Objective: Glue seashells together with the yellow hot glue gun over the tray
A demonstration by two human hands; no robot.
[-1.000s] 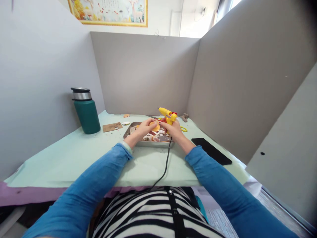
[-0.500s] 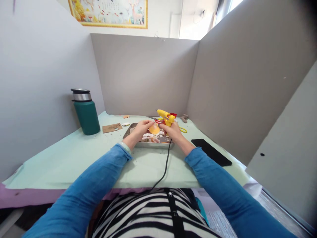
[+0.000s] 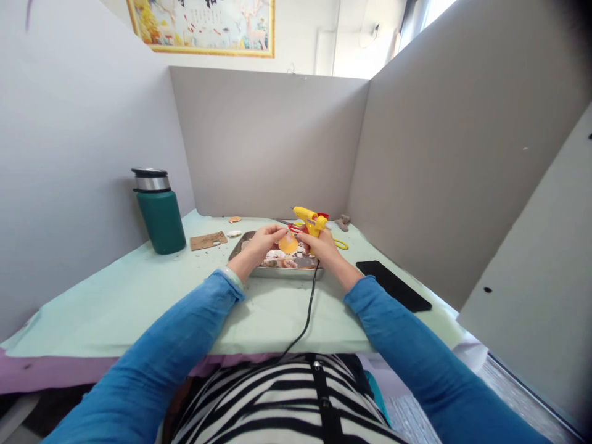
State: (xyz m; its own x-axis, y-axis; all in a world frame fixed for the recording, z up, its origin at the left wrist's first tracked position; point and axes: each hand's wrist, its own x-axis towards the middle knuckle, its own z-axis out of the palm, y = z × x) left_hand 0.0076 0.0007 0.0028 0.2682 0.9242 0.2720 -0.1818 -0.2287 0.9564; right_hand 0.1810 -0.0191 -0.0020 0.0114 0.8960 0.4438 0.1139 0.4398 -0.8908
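Between my two hands is an orange-yellow seashell (image 3: pixel 288 243), fan-shaped and held over the tray. My left hand (image 3: pixel 264 240) pinches its upper edge with thumb and fingers. My right hand (image 3: pixel 322 244) is wrapped round the handle of a yellow glue gun (image 3: pixel 311 219), whose nozzle points up and to the left; the right thumb reaches toward the shell's edge, and I cannot tell if it touches. A black cord (image 3: pixel 309 314) runs from the gun down toward my lap. Below both hands stands a metal tray (image 3: pixel 291 272) with several shells and pale pieces in it.
A green bottle (image 3: pixel 160 219) stands at the left. Near it lie a cardboard piece (image 3: pixel 208 240), a white shell (image 3: pixel 234 234) and an orange piece (image 3: pixel 235 219). Yellow-handled scissors (image 3: pixel 341 244) are behind my right hand. A black flat slab (image 3: pixel 393 285) lies right. Grey partitions (image 3: pixel 272 142) enclose the table.
The view has tilted up very slightly, so everything sits a little lower. Both hands keep their hold on the shell and the glue gun, with hardly any movement.
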